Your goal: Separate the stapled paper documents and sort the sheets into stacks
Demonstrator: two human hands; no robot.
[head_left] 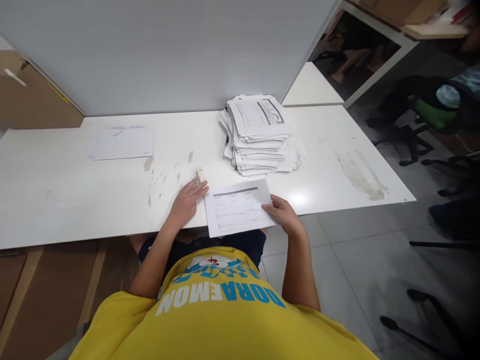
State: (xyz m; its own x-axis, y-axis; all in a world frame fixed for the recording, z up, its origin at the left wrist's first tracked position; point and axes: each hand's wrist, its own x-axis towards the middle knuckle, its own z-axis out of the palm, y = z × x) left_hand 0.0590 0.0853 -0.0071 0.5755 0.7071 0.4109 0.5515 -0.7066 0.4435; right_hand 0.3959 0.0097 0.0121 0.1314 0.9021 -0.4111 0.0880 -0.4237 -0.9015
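Observation:
My right hand (284,213) pinches the right edge of a white printed form (240,207), thumb on top. The form lies at the table's front edge, its lower part jutting past it, and has a dark header bar and fine print too small to read. Beside its left edge, my left hand (186,200) rests palm down with its fingers closed over a small cream-coloured block (201,175). The block's far end sticks out beyond the fingertips; its kind cannot be made out.
A tall, uneven stack of papers (258,135) stands behind the form. Several flat sheets (123,143) lie on the white table (75,195) at the left. A grey partition (168,55) rises at the back. Cardboard (33,95) stands far left; chairs and other people are at the right.

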